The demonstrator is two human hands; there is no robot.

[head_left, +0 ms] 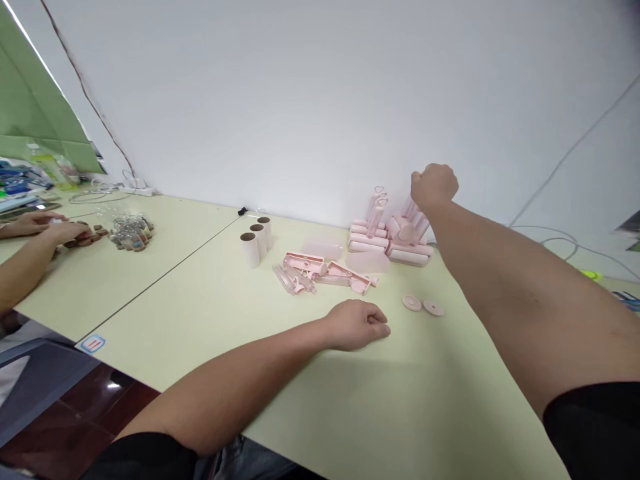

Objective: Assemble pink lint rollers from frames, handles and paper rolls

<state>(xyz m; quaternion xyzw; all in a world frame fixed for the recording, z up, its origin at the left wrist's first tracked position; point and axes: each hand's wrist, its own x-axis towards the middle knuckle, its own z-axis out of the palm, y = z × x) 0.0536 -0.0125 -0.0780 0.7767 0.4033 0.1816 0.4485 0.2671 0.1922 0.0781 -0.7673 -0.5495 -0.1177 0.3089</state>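
Note:
My left hand (356, 325) rests low over the table, its fingers loosely curled and nothing visible in them. It lies just in front of a jumble of open pink plastic cases (303, 263) and clear handle-like pieces (284, 279). Two flat pink discs (412, 303) lie to its right. Farther back, my right hand (434, 185) is closed in a fist above a group of pink rollers (367, 241). Clear pink tubes (414, 212) stand directly under that fist; its fingers hide whatever they grip. Heart-topped clear tubes (375, 215) stand upright to its left.
Several white cardboard tubes (250, 250) stand left of the pink parts. Translucent pink sheets (367, 261) lie by the rollers. At far left, another person's hands (63, 230) handle small brown pieces near a shiny pile (131, 231). A white wall (300, 100) rises behind the table (215, 320).

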